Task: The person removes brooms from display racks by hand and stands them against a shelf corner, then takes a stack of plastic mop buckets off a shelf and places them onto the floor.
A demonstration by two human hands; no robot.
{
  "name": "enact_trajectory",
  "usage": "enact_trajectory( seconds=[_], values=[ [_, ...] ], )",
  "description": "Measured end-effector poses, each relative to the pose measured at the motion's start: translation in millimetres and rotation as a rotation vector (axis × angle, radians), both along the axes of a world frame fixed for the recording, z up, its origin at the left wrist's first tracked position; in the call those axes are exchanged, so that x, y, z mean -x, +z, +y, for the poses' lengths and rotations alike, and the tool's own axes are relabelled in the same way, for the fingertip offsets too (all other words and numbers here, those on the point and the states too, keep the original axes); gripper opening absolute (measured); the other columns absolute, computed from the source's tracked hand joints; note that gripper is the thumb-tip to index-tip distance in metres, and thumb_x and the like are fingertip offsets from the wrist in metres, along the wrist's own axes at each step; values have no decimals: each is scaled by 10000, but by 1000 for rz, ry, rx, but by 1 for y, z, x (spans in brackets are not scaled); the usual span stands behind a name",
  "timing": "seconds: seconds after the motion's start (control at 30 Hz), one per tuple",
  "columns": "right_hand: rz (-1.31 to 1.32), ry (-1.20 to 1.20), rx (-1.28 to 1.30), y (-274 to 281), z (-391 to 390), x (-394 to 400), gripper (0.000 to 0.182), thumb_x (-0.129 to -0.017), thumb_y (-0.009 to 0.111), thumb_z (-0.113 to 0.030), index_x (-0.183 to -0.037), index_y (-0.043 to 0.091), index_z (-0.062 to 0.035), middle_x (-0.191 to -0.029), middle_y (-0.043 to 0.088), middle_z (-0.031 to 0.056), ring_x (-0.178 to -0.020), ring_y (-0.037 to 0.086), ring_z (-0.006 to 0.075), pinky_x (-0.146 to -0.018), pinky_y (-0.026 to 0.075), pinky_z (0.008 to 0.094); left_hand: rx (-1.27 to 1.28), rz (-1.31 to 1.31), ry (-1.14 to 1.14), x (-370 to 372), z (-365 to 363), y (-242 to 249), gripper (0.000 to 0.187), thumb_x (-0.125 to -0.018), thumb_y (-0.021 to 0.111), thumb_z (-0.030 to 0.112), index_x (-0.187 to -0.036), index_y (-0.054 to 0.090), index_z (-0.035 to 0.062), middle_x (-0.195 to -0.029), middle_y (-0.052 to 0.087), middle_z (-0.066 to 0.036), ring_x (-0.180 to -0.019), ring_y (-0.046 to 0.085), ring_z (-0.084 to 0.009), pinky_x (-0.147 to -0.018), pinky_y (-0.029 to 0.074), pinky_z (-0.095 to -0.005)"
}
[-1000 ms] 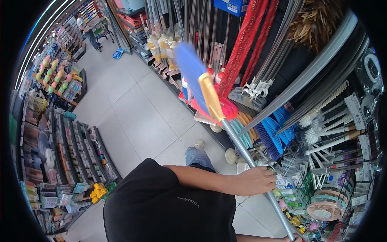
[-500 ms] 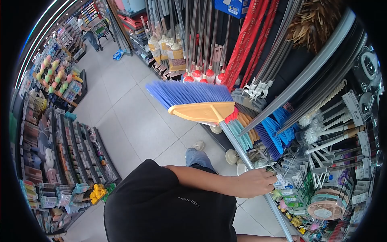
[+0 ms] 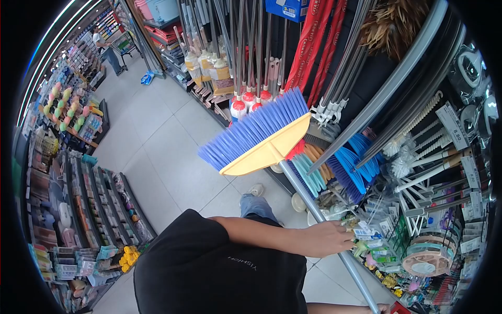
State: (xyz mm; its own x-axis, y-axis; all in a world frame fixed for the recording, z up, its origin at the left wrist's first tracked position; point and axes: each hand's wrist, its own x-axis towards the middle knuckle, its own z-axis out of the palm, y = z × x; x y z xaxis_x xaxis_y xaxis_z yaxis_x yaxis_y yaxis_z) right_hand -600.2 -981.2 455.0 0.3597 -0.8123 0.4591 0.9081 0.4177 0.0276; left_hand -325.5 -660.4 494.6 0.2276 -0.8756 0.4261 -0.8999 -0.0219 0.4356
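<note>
A broom with blue bristles and a cream head [image 3: 264,141] is held up at a slant, bristles toward the upper left. Its grey metal pole [image 3: 300,183] runs down to the lower right. My left hand [image 3: 329,238] is wrapped round the middle of the pole. My right hand [image 3: 384,307], partly cut off by the bottom edge, is closed at the pole's lower end. Just beyond the left hand hang small packaged goods [image 3: 374,230]. Behind the broom head are blue brush heads [image 3: 355,162] and red-and-white mop ends [image 3: 250,97].
A display of poles, dusters [image 3: 397,26] and long-handled brushes [image 3: 431,170] lines the right. Low shelves [image 3: 99,204] stand on the left, with tiled floor [image 3: 162,141] between. Farther up the aisle, a person [image 3: 107,49] stands by a shopping cart [image 3: 123,44].
The broom head has turned and tilted, its right end rising and its left end dropping. Both hands stay on the pole. The view has shifted slightly.
</note>
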Motion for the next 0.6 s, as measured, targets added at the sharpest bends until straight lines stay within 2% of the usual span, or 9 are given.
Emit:
enact_trajectory(
  seconds=[0.03,0.1,0.2,0.3,0.33,0.4,0.5,0.53,0.6],
  values=[
    [-177,141,2,-3,-4,5,356,-892,456,-325,-594,371,-149,-541,341,-27,-451,358,127,-485,333,269,7,-10,8,0,-1,0,186,-714,590,75,-885,524,43,-856,494,-58,-832,545,-206,-726,427,-324],
    [-778,610,67,-15,-15,19,365,-896,450,-333,-593,368,-148,-542,341,-26,-452,359,130,-488,336,272,23,-29,24,1,-4,-2,198,-715,591,79,-899,523,53,-870,493,-55,-834,543,-203,-726,423,-324],
    [208,-203,-178,44,46,-28,327,-880,531,-347,-671,447,-111,-555,353,-9,-504,394,143,-531,345,274,31,-37,59,-1,-7,0,198,-715,589,89,-901,525,65,-871,489,-50,-831,537,-197,-728,423,-326],
    [151,318,-14,27,32,-29,309,-839,627,-353,-840,526,-61,-581,379,-1,-563,436,160,-596,360,280,46,-8,111,-3,-11,-4,243,-705,631,118,-923,532,79,-906,497,-49,-851,534,-201,-736,418,-330],
    [741,-450,183,-7,6,-1,339,-816,674,-342,-939,533,-59,-598,391,-6,-562,424,162,-603,349,249,134,55,77,-4,-10,-4,227,-718,648,132,-913,543,79,-909,506,-48,-859,537,-208,-738,420,-337],
    [537,-240,217,-8,-8,1,286,-844,639,-335,-904,528,-78,-600,402,-10,-564,429,136,-595,354,229,311,186,17,-7,-5,-4,204,-744,681,159,-892,566,80,-915,524,-46,-873,543,-223,-740,423,-350],
    [225,64,254,-10,-18,5,229,-885,586,-324,-852,520,-107,-602,420,-16,-565,437,96,-582,362,197,473,477,-70,-13,16,-6,182,-794,704,209,-837,600,66,-811,567,-55,-747,573,-249,-663,443,-359],
    [121,160,267,-5,-13,4,219,-898,568,-321,-835,517,-117,-602,426,-19,-566,439,83,-577,364,187,342,526,-15,-17,25,-13,186,-824,681,225,-826,605,55,-754,566,-55,-681,567,-233,-619,444,-346],
    [608,-446,289,16,9,-13,266,-914,534,-332,-748,493,-127,-559,406,-24,-502,417,75,-543,374,187,78,615,98,-27,41,-36,238,-884,633,258,-804,614,34,-638,564,-55,-549,555,-201,-531,446,-320]
  ],
)
